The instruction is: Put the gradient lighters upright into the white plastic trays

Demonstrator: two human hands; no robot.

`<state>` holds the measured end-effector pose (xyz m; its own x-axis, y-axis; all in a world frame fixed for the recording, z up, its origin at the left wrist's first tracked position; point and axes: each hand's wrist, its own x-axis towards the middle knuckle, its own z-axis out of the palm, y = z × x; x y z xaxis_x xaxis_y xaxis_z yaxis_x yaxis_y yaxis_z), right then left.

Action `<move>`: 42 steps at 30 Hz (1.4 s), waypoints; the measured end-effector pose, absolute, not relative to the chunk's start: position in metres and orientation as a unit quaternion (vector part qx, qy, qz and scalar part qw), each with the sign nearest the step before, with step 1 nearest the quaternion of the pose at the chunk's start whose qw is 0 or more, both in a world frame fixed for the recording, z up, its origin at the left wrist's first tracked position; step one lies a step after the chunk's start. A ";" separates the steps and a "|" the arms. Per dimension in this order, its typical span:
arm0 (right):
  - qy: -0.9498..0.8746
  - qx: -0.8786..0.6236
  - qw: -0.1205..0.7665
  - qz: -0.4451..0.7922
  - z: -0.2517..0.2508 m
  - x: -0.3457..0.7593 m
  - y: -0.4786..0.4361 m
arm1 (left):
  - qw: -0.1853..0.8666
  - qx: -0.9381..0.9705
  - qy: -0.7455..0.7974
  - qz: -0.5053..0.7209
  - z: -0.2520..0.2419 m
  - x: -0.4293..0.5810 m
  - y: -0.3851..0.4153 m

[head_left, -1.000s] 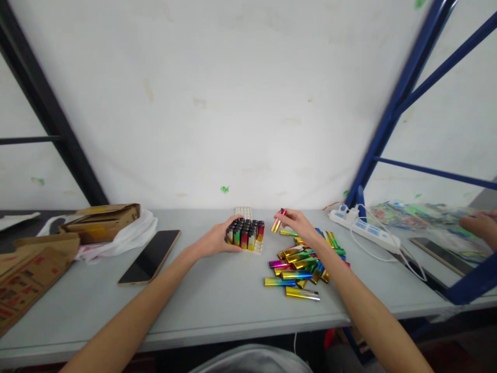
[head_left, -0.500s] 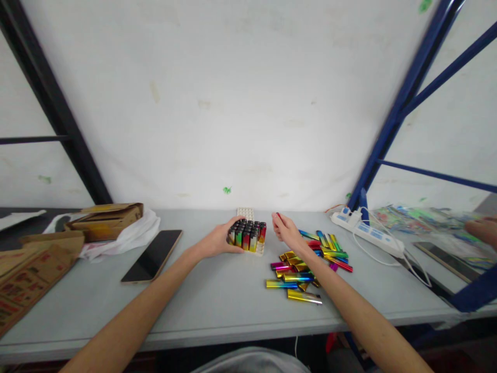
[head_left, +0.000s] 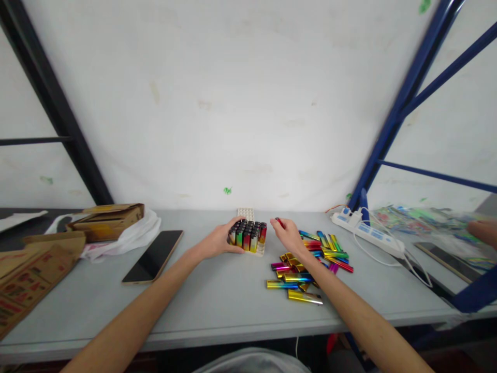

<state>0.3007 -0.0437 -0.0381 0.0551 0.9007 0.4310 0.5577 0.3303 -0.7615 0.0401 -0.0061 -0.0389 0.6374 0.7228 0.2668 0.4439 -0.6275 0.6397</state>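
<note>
1. White, scuffed wall (head_left: 248, 103) fills the upper frame, with a grey table (head_left: 209, 295) running across the lower half.
2. Dead center: a block of lighters (head_left: 247, 235), upright with dark tops, in a pale tray (head_left: 260, 249). Bare cells show at its right front edge.
3. Left hand (head_left: 217, 241) is curled round the block's left side, so I'd call that steadying duty.
4. Right hand (head_left: 287, 233) hangs just right of the block, fingers closed on a red-ended lighter (head_left: 278, 221), I think; they hide most of it.
5. My read: it's the one-at-a-time loading step. Getting that one into a bare cell would call for standing it upright without bumping its neighbours.
6. Loose lighters (head_left: 298, 277) lie right of center, some behind the right forearm, pointing every which way, so grabbing one could be fiddly.
7. Nothing bulky blocks hand to tray. Black phone (head_left: 153, 256) and cardboard box (head_left: 112, 223) are off left, power strip (head_left: 368, 233) off right.
8. Someone else's hand (head_left: 483, 230) is at the right edge, blurry, can't tell its grip.
</note>
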 end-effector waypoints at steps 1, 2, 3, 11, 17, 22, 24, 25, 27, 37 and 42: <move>-0.665 -0.547 0.475 0.183 -0.037 0.301 -0.045 | 0.268 0.864 0.340 0.258 -0.039 0.040 -0.006; -0.666 -0.545 0.475 0.185 -0.036 0.301 -0.045 | 0.267 0.863 0.342 0.258 -0.039 0.040 -0.006; -0.665 -0.544 0.477 0.185 -0.036 0.301 -0.045 | 0.265 0.863 0.342 0.260 -0.039 0.041 -0.007; -0.685 -0.522 0.479 0.170 -0.032 0.307 -0.046 | 0.242 0.861 0.349 0.279 -0.043 0.047 -0.008; -0.790 -0.460 0.375 0.153 -0.016 0.316 -0.058 | 0.249 0.859 0.350 0.278 -0.043 0.048 -0.008; -0.839 -0.445 0.312 0.024 -0.014 0.321 -0.057 | 0.255 0.864 0.340 0.270 -0.044 0.045 -0.006; -0.837 -0.459 0.296 0.024 -0.015 0.322 -0.055 | 0.258 0.864 0.341 0.266 -0.044 0.044 -0.005; -0.835 -0.465 0.292 0.029 -0.015 0.323 -0.054 | 0.260 0.864 0.342 0.263 -0.044 0.044 -0.005; -0.833 -0.473 0.285 0.044 -0.016 0.323 -0.054 | 0.263 0.863 0.345 0.259 -0.043 0.044 -0.006; -0.854 -0.471 0.208 0.069 -0.027 0.315 -0.051 | 0.265 0.863 0.342 0.261 -0.042 0.044 -0.007; -0.835 -0.520 0.178 -0.001 -0.030 0.309 -0.047 | 0.258 0.865 0.346 0.254 -0.042 0.044 -0.006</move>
